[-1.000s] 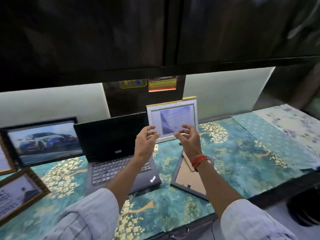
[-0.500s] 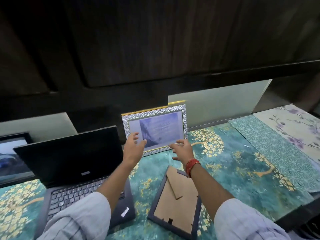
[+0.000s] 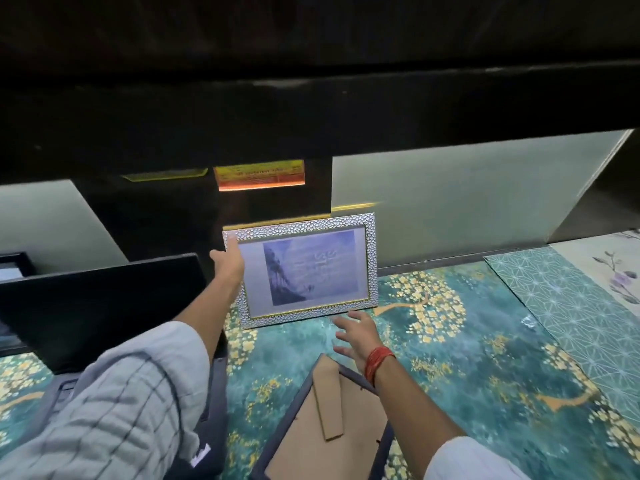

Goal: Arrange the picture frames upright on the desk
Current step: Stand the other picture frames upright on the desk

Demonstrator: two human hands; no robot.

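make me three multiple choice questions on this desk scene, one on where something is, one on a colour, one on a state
1. Where does the dark frame with the brown cardboard back lie?
A. nearer the person than the silver pebbled picture frame
B. on the black laptop
C. leaning on the back wall

2. What colour is the thread band on the right wrist?
A. blue
B. red
C. white

3. How is the silver pebbled picture frame?
A. face down
B. flat, face up
C. upright on the floral teal desk surface

Answers: 1 A, it lies face down in the foreground below the silver frame. 2 B, the band reads red-orange. 3 C, its lower edge rests on the desk, the left hand at its upper left corner and the right hand open just below it.
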